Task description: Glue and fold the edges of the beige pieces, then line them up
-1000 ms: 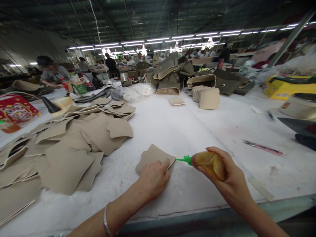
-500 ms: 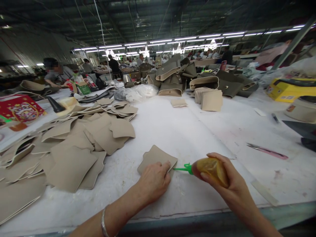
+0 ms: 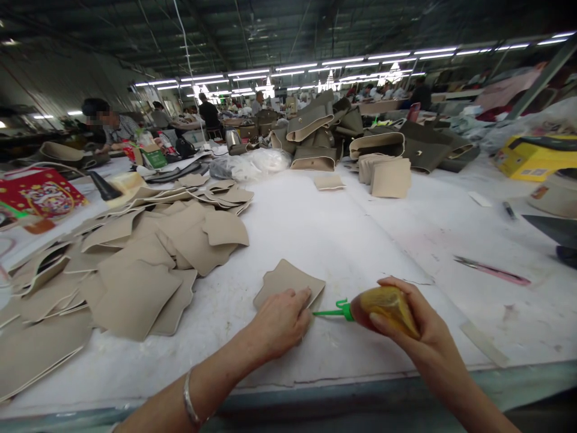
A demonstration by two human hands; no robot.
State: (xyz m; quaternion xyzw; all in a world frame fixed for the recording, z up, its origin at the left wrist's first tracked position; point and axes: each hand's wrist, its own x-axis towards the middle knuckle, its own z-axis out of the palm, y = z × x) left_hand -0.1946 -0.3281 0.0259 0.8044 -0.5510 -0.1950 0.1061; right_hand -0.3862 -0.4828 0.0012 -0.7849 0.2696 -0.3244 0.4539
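My left hand [image 3: 279, 322] presses down on the near edge of a beige cut leather piece [image 3: 288, 279] lying on the white table [image 3: 333, 234], fingers curled over it. My right hand [image 3: 412, 322] grips a soft amber glue bottle [image 3: 387, 304]. Its green nozzle [image 3: 331, 312] points left and reaches the piece's near right edge, close to my left fingertips.
Several beige cut pieces [image 3: 135, 264] lie heaped to the left. A stack of beige panels [image 3: 390, 175] and olive bag shells [image 3: 315, 129] stand at the back. A pink-handled tool [image 3: 491, 270] lies at right, a yellow box [image 3: 534, 157] far right. A person [image 3: 110, 126] sits at back left.
The nozzle has slid lower along the piece's right edge toward my left fingertips. Both hands stay on the same things; the view has shifted slightly.
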